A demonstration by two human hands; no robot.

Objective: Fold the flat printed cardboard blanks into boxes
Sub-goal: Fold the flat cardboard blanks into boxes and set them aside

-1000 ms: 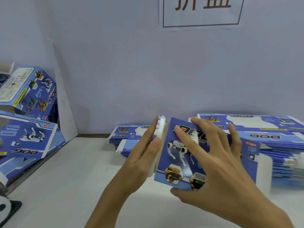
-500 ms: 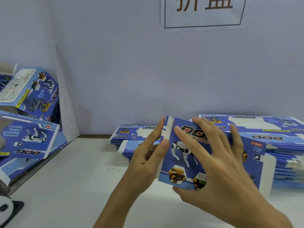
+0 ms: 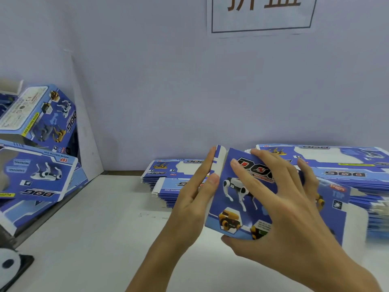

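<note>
Glossy cardboard blank, seemingly half-boxed

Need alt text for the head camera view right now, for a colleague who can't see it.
Two hands fold a blue printed box over a white table: the left hand presses flat against its side flap, the right hand grips its front. Stacks of flat blanks lie behind, folded boxes at left.
</note>
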